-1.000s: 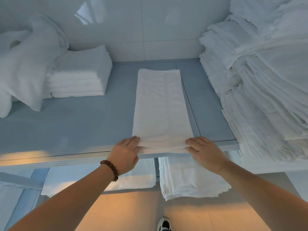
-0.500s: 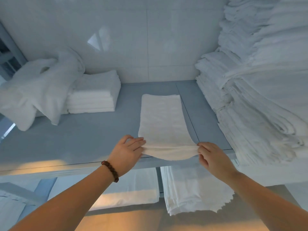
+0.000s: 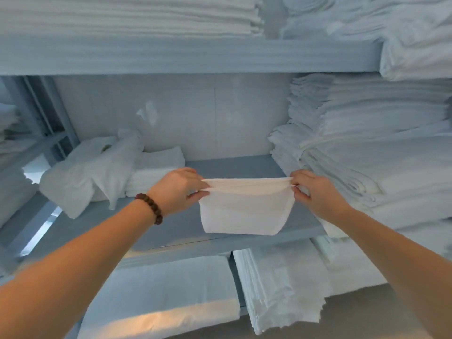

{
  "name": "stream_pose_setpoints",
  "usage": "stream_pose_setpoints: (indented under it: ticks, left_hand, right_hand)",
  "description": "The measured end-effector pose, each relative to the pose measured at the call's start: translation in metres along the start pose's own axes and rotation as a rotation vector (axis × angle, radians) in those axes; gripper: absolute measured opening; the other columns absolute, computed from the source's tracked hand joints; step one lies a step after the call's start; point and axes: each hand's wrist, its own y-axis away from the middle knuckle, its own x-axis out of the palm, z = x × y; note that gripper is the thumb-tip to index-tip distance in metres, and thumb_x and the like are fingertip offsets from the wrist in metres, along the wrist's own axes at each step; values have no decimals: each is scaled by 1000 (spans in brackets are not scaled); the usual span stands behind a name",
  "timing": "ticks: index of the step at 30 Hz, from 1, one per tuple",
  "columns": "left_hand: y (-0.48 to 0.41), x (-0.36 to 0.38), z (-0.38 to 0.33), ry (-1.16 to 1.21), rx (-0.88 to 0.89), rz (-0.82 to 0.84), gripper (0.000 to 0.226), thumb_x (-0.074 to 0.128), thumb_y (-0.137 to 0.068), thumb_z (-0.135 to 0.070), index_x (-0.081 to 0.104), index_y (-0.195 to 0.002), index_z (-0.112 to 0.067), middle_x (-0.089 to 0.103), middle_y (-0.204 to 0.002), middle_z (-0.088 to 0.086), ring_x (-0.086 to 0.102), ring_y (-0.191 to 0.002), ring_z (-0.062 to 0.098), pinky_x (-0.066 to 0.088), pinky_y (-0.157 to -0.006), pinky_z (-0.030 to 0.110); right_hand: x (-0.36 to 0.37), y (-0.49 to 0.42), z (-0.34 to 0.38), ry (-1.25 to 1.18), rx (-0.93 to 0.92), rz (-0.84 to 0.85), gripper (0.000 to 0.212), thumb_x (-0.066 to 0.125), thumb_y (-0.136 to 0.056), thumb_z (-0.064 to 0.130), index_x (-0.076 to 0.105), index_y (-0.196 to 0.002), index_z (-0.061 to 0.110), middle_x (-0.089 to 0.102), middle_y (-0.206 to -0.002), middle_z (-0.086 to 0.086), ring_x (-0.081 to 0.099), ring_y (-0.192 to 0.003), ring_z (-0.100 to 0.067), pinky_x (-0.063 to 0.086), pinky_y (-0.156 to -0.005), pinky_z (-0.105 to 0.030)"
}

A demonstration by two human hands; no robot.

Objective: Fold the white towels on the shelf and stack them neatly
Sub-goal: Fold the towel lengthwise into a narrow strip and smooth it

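The shelf (image 3: 239,165) runs at hand level, its board extending beyond and below both hands. The upper shelf (image 3: 171,55) sits above the hands and carries flat stacks of white linen (image 3: 122,13).

To the right of the right hand, a tall pile of folded white towels (image 3: 379,155) fills that end of the shelf and reaches the board above. Below both hands, on the lower level, lie further folded sheets (image 3: 281,285).

To the left of the left hand, a loose, unfolded towel heap (image 3: 93,167) drapes over the shelf. Just beyond the left hand, beside that heap, stands a small folded stack (image 3: 159,170).

The white towel (image 3: 244,211) hangs doubled between the two hands, above the front part of the shelf. Whether its lower fold touches the board cannot be told.

The left hand (image 3: 176,189) pinches the towel's upper left corner between thumb and fingers. The right hand (image 3: 315,192) pinches the upper right corner likewise. The top edges are stretched taut between them.

A dark beaded bracelet (image 3: 150,207) circles the left wrist.
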Motion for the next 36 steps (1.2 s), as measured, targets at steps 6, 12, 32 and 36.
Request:
stream_pose_setpoints:
  ticks: [6,12,32,36]
  left_hand:
    - [-30,-96,5,-8,-82,-71,47,37,-86,-54,63,-84,-14,61,-71,4,57,-69,28,48,-63,36]
    - [-43,-135,-3,-17,-157,-75,55,35,-82,-62,61,-82,-14,61,-69,1,52,-63,22,44,-63,34]
    - [-21,-71,-26,-103,-294,152,37,49,-91,-50,60,-86,-15,63,-78,4,56,-74,25,37,-61,30]
    - [-26,-69,-27,-114,-339,106,42,47,-89,-55,61,-88,-16,63,-74,4,56,-69,26,45,-63,33]
  right_hand:
    - [-100,-48,34,103,-109,-18,22,48,-83,23,59,-86,3,61,-87,-13,56,-79,-28,32,-67,-28]
    - [-137,-68,54,148,-83,-13,24,45,-81,22,59,-86,2,61,-84,-14,55,-79,-28,23,-65,-23]
    - [-86,-34,29,125,-24,217,9,54,-86,3,50,-81,10,57,-86,-17,55,-81,-31,27,-66,-29]
    - [-85,-33,21,101,0,168,6,53,-87,5,50,-82,7,52,-84,-11,49,-77,-25,22,-62,-27]
